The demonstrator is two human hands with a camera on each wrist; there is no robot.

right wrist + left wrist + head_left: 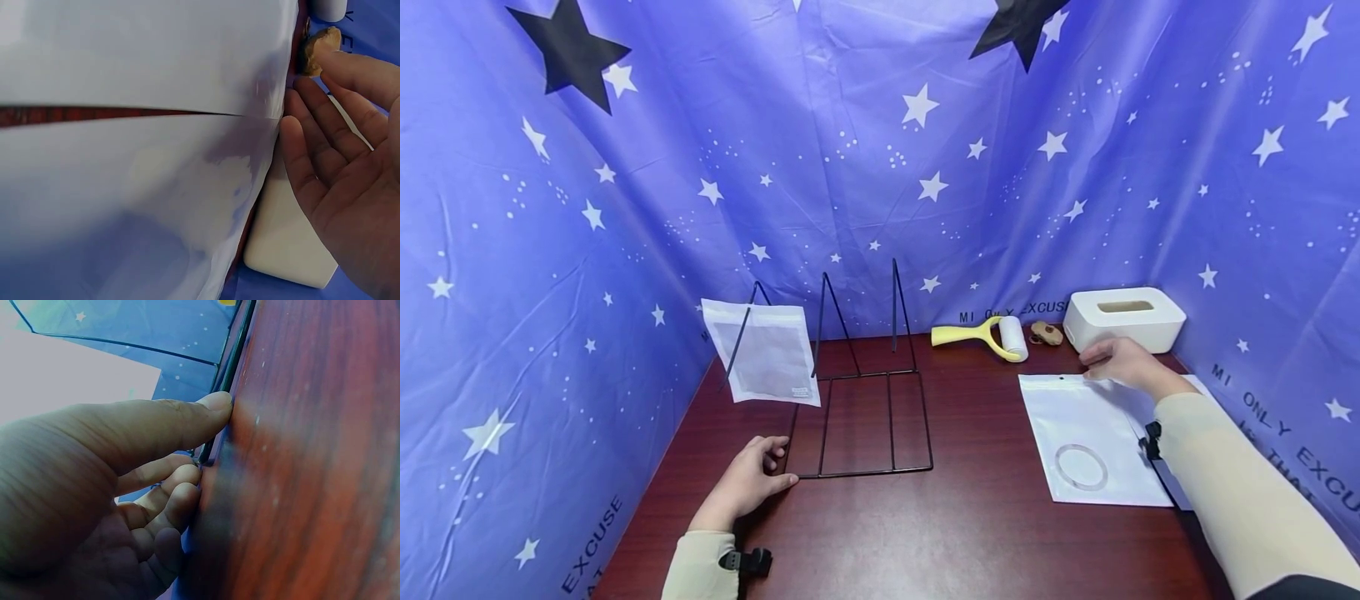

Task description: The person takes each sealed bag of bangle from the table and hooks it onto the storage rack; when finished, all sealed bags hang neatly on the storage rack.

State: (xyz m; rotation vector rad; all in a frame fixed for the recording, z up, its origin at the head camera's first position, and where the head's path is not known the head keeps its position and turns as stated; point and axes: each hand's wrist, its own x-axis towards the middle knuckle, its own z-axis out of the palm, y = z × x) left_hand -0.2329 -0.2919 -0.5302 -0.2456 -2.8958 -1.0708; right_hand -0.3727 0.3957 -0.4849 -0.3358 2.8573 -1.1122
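3 rack loops (820,323), tips up, axes ~vert

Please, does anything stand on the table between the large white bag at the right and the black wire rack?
Nothing visible does: bare tabletop lies between the white bag and the rack; the yellow-handled roller lies further back.

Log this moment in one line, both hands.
left hand: holds near-left corner of black wire rack; right hand: at far edge of flat white bag; small white bag: in rack, left side
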